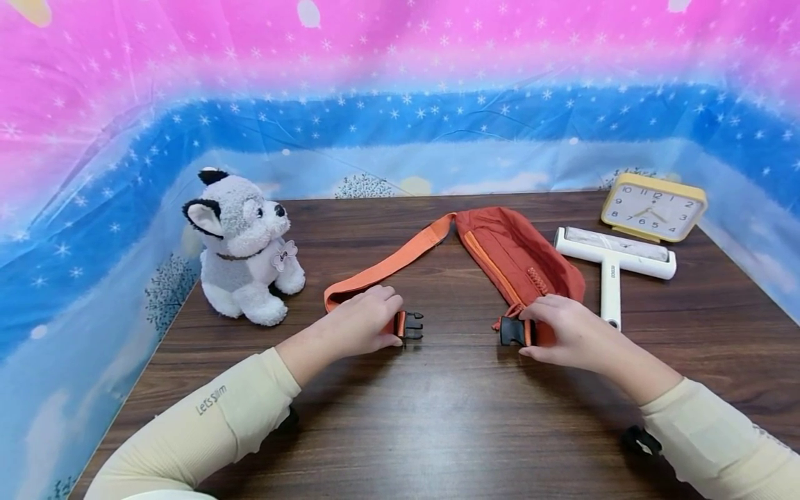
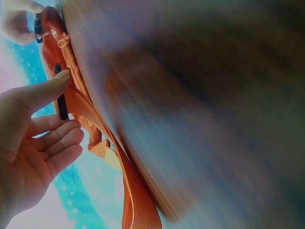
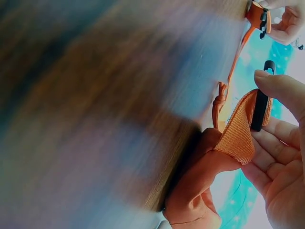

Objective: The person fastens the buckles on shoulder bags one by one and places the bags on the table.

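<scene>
An orange fabric waist bag (image 1: 519, 253) with a long orange webbing strap (image 1: 387, 267) lies arched across the dark wooden table (image 1: 450, 417), its two ends toward the person. The left hand (image 1: 362, 323) pinches the strap end at the black pronged buckle half (image 1: 412, 325); the right hand (image 1: 565, 333) pinches the black socket half (image 1: 514, 330) at the bag's end. The buckle halves lie apart. A grey plush husky (image 1: 244, 246) sits left; a white lint roller (image 1: 612, 264) and yellow clock (image 1: 653, 208) lie right.

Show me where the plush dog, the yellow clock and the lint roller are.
plush dog (image 1: 240, 246), head view, on its chest.
yellow clock (image 1: 653, 208), head view, on the dial.
lint roller (image 1: 614, 252), head view, on the roller head.
</scene>
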Tool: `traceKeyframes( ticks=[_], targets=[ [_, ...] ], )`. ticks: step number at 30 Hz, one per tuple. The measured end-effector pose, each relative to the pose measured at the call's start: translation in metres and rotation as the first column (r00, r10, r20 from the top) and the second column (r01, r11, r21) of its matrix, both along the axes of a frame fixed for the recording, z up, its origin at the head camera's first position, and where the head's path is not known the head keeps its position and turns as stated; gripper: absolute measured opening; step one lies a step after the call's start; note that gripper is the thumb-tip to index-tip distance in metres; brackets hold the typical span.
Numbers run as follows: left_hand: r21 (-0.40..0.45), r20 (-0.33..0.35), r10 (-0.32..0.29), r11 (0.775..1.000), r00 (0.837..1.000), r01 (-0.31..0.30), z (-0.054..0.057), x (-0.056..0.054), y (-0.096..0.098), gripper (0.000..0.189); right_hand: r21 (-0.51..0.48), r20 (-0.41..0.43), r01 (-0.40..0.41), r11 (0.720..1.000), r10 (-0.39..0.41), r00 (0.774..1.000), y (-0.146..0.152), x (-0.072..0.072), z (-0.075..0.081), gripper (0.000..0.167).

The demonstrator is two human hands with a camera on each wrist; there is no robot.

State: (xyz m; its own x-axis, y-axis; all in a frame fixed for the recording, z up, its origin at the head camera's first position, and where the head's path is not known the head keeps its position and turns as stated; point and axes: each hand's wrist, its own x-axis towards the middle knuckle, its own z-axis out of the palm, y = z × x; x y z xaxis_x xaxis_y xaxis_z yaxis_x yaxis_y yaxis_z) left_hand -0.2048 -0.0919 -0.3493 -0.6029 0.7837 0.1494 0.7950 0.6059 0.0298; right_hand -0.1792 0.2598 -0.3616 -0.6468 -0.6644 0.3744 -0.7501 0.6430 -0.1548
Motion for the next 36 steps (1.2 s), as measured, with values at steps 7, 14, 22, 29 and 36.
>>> traceKeyframes(
  ticks=[7, 14, 22, 29, 36],
  targets=[
    [0.005, -0.011, -0.006, 1.000, 1.000, 0.006, 0.0005, 0.0001, 0.0006, 0.038, -0.014, -0.026, -0.011, 1.000, 0.010, 1.000, -0.0012, -0.0002, -0.0008, 0.039],
    [0.019, -0.022, -0.024, 1.000, 0.999, 0.024, -0.0004, 0.0002, 0.0012, 0.040, -0.017, -0.025, -0.010, 1.000, 0.010, 1.000, -0.0017, -0.0006, -0.0007, 0.039],
    [0.050, -0.012, -0.032, 0.998, 0.999, 0.033, -0.0008, 0.0013, 0.0022, 0.039, -0.039, -0.022, 0.001, 0.999, -0.002, 1.000, -0.0011, -0.0003, 0.0002, 0.041],
    [0.063, 0.012, -0.024, 0.998, 1.000, 0.023, 0.0012, 0.0020, 0.0025, 0.039, -0.045, -0.011, -0.003, 0.999, 0.002, 1.000, -0.0017, -0.0010, 0.0016, 0.042],
    [0.083, 0.018, -0.039, 0.996, 0.999, 0.037, 0.0009, 0.0028, 0.0035, 0.039, -0.043, 0.017, -0.004, 0.999, 0.005, 1.000, -0.0029, -0.0011, 0.0012, 0.042]
  ],
)
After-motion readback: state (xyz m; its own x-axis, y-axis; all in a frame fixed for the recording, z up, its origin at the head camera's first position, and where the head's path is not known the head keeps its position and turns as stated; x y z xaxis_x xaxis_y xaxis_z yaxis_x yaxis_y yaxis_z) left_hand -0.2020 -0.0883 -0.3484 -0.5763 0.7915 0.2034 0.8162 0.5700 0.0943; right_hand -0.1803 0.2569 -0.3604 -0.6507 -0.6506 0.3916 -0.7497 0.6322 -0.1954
